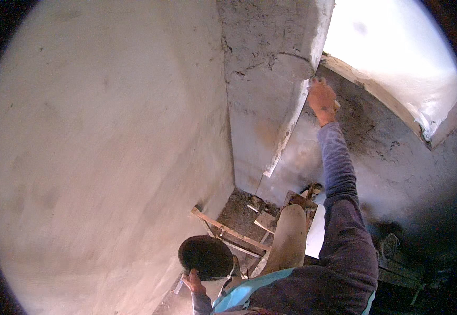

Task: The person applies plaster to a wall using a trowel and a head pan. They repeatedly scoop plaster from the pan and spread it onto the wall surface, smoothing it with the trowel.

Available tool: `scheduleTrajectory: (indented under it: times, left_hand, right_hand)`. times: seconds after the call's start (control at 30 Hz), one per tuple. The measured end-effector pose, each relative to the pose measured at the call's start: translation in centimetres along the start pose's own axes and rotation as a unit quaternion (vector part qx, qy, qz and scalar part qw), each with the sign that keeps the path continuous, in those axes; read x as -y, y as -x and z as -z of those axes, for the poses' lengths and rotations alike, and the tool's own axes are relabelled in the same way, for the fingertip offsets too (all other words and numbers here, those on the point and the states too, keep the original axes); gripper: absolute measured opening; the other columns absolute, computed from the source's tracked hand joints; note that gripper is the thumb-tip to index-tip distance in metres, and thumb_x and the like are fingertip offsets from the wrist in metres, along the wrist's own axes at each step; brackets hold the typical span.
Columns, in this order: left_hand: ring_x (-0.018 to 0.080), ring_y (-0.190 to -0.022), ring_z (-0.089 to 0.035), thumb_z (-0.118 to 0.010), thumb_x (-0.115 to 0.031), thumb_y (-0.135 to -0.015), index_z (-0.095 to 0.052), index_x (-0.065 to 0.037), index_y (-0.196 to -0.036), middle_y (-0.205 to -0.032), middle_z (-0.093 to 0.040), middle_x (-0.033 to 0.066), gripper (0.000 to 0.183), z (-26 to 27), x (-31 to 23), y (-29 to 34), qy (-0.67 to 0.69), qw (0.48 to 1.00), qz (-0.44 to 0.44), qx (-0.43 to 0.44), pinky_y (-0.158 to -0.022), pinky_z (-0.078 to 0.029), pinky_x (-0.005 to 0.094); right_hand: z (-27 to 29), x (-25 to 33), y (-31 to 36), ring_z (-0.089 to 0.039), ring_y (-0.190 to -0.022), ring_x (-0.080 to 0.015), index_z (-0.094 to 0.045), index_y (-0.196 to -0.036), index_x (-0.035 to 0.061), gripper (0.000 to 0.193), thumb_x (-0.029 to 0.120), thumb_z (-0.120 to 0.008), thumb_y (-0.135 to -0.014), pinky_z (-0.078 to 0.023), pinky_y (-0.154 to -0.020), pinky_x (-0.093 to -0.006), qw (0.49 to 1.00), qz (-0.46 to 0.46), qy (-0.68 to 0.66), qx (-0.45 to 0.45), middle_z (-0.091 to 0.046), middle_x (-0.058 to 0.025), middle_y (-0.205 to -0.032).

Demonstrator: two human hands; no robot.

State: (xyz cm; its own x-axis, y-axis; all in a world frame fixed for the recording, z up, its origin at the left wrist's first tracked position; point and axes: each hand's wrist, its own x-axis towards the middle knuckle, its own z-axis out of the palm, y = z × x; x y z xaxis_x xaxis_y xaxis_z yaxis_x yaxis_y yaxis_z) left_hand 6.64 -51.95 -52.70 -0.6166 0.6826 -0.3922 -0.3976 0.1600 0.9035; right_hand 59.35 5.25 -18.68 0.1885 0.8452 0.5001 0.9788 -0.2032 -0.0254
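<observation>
My left hand (194, 282) grips the rim of a round, dark bucket (199, 254) low in front of me; its inside is too dark to make out. Stretched far up and forward, my right hand (323, 100) is closed beside the upper end of a long pale strip (287, 134) on the grey wall (260, 115). A small light piece, perhaps a handle end, sticks out at the side of that fist. The rest of what it holds is hidden. The strip runs slanting down the wall, just left of my right forearm.
A broad plastered wall (107, 147) fills the left side. At upper right is a bright window opening (396, 58) with a rough sill edge (378, 89). Below stand a wooden frame (231, 229) and a pale rounded board (287, 236), with loose rubble (241, 210) in the corner.
</observation>
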Motion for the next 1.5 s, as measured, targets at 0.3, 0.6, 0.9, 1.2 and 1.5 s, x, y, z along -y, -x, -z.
scheduleTrajectory:
  times: [0.3, 0.6, 0.9, 1.2, 1.5]
  left_hand:
    - [0.0121, -0.082, -0.054, -0.065, -0.014, -0.085, -0.068, 0.0, -0.105, -0.092, -0.064, 0.0006, 0.025, -3.7, -3.8, -3.8, -0.094, 0.991, -0.028, 0.086, -0.074, -0.045, 0.0289]
    - [0.0161, -0.093, -0.059, -0.068, -0.017, -0.092, -0.065, 0.001, -0.109, -0.098, -0.065, 0.0028, 0.025, -12.5, -9.3, -3.4, -0.204, 0.93, -0.128, 0.276, -0.085, -0.05, 0.0324]
    - [0.0116, -0.085, -0.054, -0.066, -0.009, -0.087, -0.062, -0.001, -0.103, -0.094, -0.063, 0.0, 0.018, -15.6, -12.9, -2.6, -0.278, 0.899, -0.119, 0.316, -0.074, -0.046, 0.0291]
    - [0.0139, -0.083, -0.056, -0.063, -0.003, -0.082, -0.062, 0.004, -0.098, -0.09, -0.066, 0.0031, 0.018, -15.3, -13.5, -2.5, -0.168, 0.932, -0.073, 0.314, -0.075, -0.048, 0.0285]
    - [0.0174, -0.099, -0.061, -0.064, -0.013, -0.088, -0.065, 0.006, -0.119, -0.11, -0.069, 0.0075, 0.035, -14.1, -10.9, -2.4, -0.145, 0.949, -0.107, 0.261, -0.089, -0.05, 0.0335]
  right_hand:
    - [6.1, 1.0, 26.3, -0.07, -0.104, -0.0354, -0.069, -0.119, 0.005, 0.035, 0.026, -0.072, -0.091, -0.054, -0.09, -0.0463, 0.846, 0.243, -0.348, 0.324, -0.073, -0.0155, -0.111]
    - [-0.5, 16.8, 53.0, -0.069, -0.069, -0.0413, -0.067, -0.094, -0.0001, 0.031, 0.031, -0.065, -0.088, -0.054, -0.063, -0.0539, 0.876, 0.296, -0.27, 0.27, -0.066, -0.0232, -0.074]
    - [1.2, 12.2, 51.8, -0.069, -0.086, -0.0469, -0.066, -0.099, -0.0027, 0.039, 0.036, -0.063, -0.097, -0.055, -0.077, -0.0562, 0.829, 0.189, -0.252, 0.462, -0.069, -0.0277, -0.092]
    - [2.8, 8.6, 53.6, -0.07, -0.091, -0.0423, -0.07, -0.105, 0.0008, 0.042, 0.042, -0.065, -0.098, -0.056, -0.084, -0.0532, 0.75, 0.286, -0.46, 0.381, -0.071, -0.0245, -0.094]
    - [3.7, 6.5, 50.9, -0.066, -0.107, -0.0401, -0.062, -0.126, -0.0008, 0.053, 0.044, -0.064, -0.098, -0.053, -0.093, -0.0503, 0.758, 0.189, -0.325, 0.532, -0.066, -0.0256, -0.117]
